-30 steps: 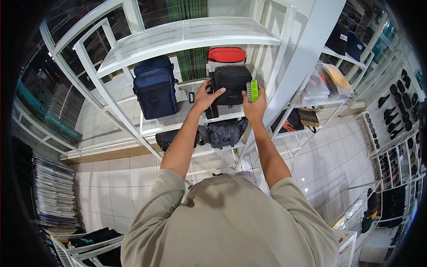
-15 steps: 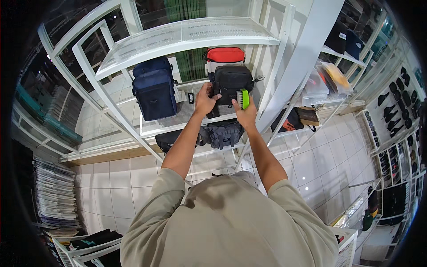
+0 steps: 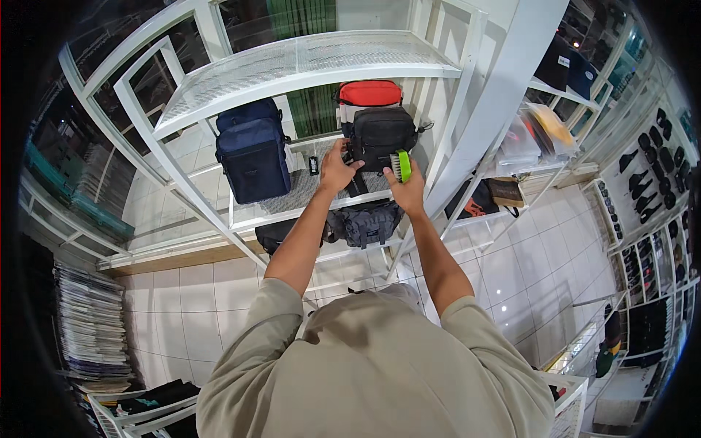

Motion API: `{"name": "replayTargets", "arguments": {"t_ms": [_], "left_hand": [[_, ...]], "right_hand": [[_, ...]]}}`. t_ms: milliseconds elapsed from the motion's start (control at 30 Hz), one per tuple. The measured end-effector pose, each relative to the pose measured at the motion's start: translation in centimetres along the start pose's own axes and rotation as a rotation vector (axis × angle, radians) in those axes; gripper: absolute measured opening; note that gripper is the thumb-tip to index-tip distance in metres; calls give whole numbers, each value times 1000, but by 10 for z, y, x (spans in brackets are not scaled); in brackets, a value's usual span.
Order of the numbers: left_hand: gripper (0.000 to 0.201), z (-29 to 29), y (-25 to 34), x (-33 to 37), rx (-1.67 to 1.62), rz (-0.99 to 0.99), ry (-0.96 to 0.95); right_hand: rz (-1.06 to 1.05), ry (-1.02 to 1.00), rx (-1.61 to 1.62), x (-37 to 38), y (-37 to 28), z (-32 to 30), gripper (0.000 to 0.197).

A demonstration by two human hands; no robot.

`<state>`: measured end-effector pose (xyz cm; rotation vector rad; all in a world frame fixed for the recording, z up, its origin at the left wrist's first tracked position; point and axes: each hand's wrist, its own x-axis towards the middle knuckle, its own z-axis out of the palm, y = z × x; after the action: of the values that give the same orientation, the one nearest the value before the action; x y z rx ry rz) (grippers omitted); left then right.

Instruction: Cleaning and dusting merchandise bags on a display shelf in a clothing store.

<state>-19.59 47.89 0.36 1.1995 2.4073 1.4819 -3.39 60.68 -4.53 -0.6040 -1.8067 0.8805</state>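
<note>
A small black bag (image 3: 382,133) stands on the white mesh shelf. My left hand (image 3: 339,171) grips its lower left edge, with the thumb on the front and the fingers partly hidden along the side. In my right hand (image 3: 407,191) is a green scrub brush (image 3: 402,166), its pale bristles turned left toward the bag's lower right corner. Whether the bristles touch the fabric I cannot tell. Behind the black bag is a red-topped bag (image 3: 370,93). A dark strap (image 3: 356,183) hangs down beside my left thumb.
A navy backpack (image 3: 253,152) stands left on the same shelf, with a small black item (image 3: 314,165) beside it. Above runs another mesh shelf (image 3: 307,57); below sits a dark grey bag (image 3: 366,223). A white post (image 3: 488,106) rises close to my right hand.
The brush has shifted slightly right and down with my right hand. My left hand keeps its hold on the black bag, which has barely moved.
</note>
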Motion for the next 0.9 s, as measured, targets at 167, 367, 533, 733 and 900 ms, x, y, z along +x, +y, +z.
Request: {"name": "replayTargets", "arguments": {"t_ms": [167, 367, 533, 733, 900], "left_hand": [[74, -3, -1, -4, -33, 8, -12], [72, 1, -11, -5, 44, 41, 15], [62, 4, -8, -6, 51, 11, 13], [57, 3, -20, -9, 60, -20, 97], [53, 3, -12, -17, 85, -46, 137]], "right_hand": [[123, -106, -42, 0, -3, -11, 58], [149, -121, -33, -6, -4, -13, 53], [174, -121, 5, -7, 8, -14, 51], [199, -192, 35, 0, 0, -16, 52], [125, -167, 76, 8, 10, -21, 54]]}}
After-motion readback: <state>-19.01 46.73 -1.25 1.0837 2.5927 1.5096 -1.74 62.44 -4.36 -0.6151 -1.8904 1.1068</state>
